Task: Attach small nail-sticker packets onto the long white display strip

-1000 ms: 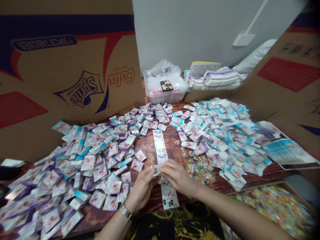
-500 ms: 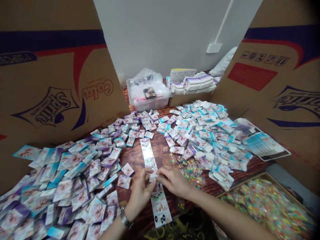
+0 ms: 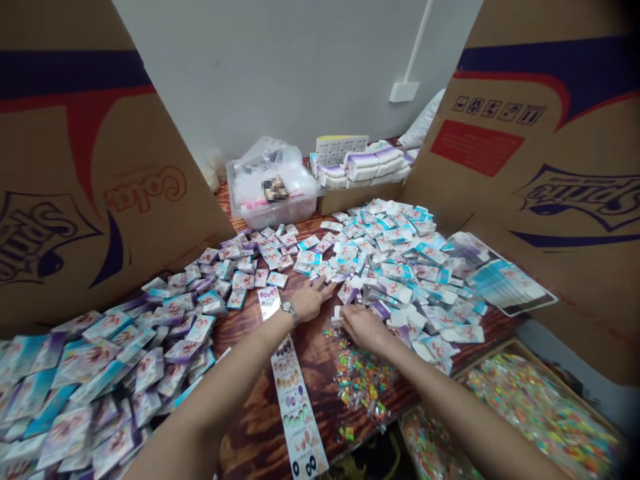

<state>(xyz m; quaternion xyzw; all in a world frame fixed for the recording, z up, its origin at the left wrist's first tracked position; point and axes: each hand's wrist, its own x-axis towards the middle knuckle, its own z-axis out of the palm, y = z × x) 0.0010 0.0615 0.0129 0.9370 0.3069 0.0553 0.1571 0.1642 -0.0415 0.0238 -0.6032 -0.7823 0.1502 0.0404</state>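
Okay, far left, a carton (image 3: 75, 167) reads "Cola" and "Sprite". Below it sprawls the left pile (image 3: 150, 367), boxes in white, lilac and blue with pictured hands; their lettering is too fine for me. Next, a clear tub (image 3: 283, 213) at the back, and down the tabletop (image 3: 319, 353) runs a strip (image 3: 300, 420) of coloured ovals, captions unreadable, the left forearm crossing above it. Light and bendy, I'd say, apt to crease: take it by the edges.

And there's the left hand (image 3: 307, 300), fingers stretched and parted at the near boxes, nothing visible in its grip! Just beside, a small box (image 3: 337, 315) sits at the right hand (image 3: 364, 327), fingertips bent onto it; pinching or merely touching, I can't tell. Thin card, surely, feather-light and crushable: hold the narrow sides. Nearer the edge lie packets (image 3: 357, 380), probably slippery film, best caught by a corner. Then the right pile (image 3: 400, 267), some flat sheets (image 3: 505, 277), and another carton (image 3: 545, 147), "Sprite" again, its red panel illegible.
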